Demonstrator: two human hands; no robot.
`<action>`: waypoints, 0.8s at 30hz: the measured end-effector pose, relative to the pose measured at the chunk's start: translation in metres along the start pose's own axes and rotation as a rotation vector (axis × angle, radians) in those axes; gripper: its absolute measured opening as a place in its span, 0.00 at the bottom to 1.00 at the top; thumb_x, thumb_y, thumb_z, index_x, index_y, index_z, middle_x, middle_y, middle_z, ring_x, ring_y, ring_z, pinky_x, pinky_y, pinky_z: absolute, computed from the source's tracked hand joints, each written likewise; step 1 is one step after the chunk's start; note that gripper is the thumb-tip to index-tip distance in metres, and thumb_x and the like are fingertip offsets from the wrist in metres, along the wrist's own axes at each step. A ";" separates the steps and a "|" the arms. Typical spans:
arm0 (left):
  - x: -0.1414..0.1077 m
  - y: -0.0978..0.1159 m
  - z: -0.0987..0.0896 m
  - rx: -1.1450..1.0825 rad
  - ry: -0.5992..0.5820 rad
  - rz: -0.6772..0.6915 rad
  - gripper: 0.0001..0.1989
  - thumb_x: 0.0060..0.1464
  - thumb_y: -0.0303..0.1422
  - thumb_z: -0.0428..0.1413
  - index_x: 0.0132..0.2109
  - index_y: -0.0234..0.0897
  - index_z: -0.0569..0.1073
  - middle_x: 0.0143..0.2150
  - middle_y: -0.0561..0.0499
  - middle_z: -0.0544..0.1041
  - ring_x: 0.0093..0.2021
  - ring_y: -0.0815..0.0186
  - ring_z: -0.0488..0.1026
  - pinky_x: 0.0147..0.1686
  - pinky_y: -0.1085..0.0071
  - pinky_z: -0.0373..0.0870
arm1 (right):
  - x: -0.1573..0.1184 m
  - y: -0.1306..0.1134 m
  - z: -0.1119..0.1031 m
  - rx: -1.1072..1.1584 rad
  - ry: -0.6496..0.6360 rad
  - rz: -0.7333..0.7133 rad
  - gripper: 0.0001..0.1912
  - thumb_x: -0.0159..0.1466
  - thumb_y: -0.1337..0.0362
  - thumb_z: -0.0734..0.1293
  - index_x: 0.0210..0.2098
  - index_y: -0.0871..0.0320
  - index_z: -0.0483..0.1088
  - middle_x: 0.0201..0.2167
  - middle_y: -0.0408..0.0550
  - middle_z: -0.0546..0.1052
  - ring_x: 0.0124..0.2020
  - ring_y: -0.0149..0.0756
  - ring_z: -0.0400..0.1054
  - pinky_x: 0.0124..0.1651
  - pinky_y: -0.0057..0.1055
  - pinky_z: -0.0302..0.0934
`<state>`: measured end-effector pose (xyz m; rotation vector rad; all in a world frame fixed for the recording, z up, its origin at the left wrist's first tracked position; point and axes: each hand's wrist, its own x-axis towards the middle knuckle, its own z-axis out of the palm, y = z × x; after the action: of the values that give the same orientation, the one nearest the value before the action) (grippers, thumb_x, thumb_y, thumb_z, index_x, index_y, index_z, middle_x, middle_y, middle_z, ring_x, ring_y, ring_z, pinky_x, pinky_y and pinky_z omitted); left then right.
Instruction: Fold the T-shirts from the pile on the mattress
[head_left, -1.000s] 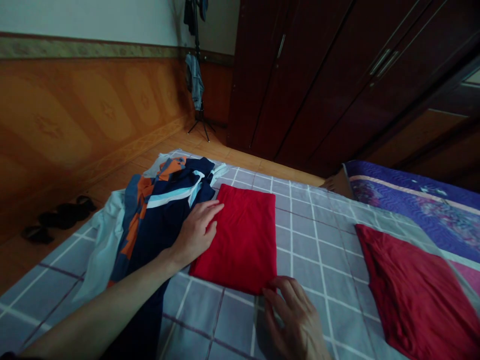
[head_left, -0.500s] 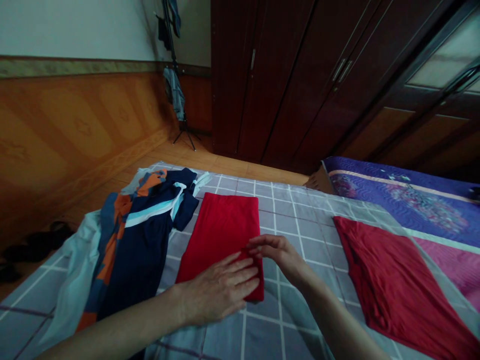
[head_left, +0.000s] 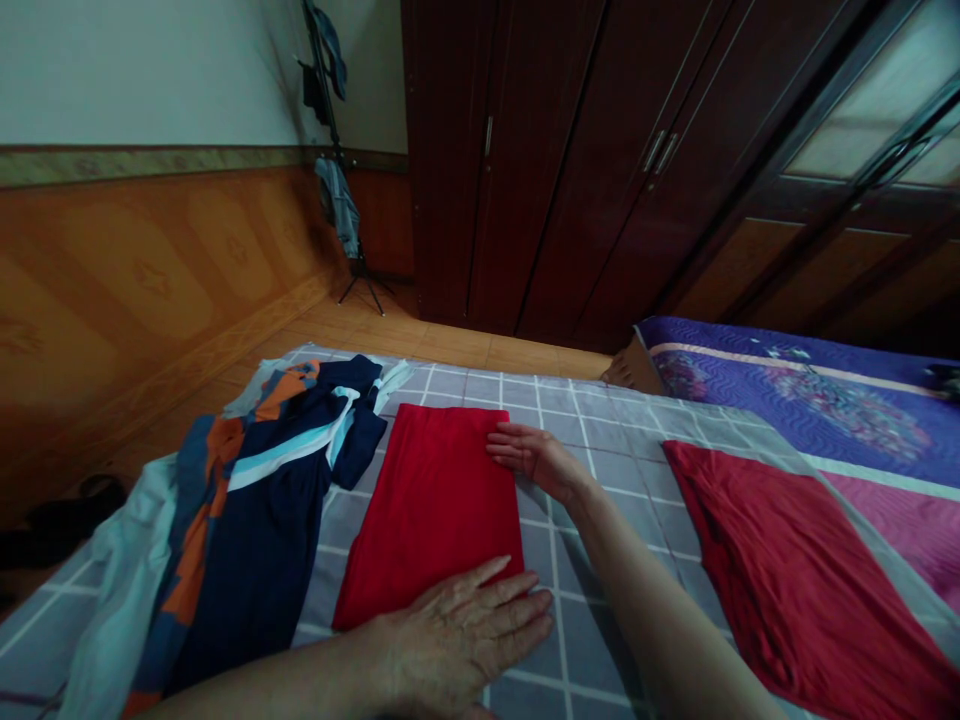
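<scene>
A folded red cloth (head_left: 442, 500) lies flat on the grey checked bedspread (head_left: 592, 620). Across its near edge rests my left hand (head_left: 472, 635), palm down with the fingers spread, partly over the bedspread. At the cloth's upper right edge is my right hand (head_left: 536, 458), its fingers stretched out and touching the red fabric. Neither hand grips anything.
Dark blue clothing (head_left: 262, 540), with orange-patterned and pale garments beside it, lies on the left. Another red garment (head_left: 795, 560) is spread on the right. Beyond are a purple quilt (head_left: 825, 390), a dark wardrobe (head_left: 525, 180) and a coat stand (head_left: 330, 120).
My left hand has moved toward the near edge of the red cloth. My right hand has moved up along its right edge and its fingers have straightened. The view has shifted slightly.
</scene>
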<state>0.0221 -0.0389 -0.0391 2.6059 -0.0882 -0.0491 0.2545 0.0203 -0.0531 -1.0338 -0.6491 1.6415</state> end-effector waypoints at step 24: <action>0.002 -0.020 0.015 0.214 0.115 0.054 0.24 0.67 0.35 0.37 0.67 0.40 0.49 0.68 0.55 0.52 0.68 0.66 0.41 0.67 0.66 0.43 | 0.019 0.009 0.016 0.113 -0.160 -0.187 0.28 0.51 0.59 0.71 0.52 0.53 0.67 0.57 0.51 0.67 0.57 0.42 0.62 0.61 0.41 0.50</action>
<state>0.0246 -0.0296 -0.0623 2.8118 -0.1285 0.1372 0.2348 0.0365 -0.0590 -0.7434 -0.7275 1.5876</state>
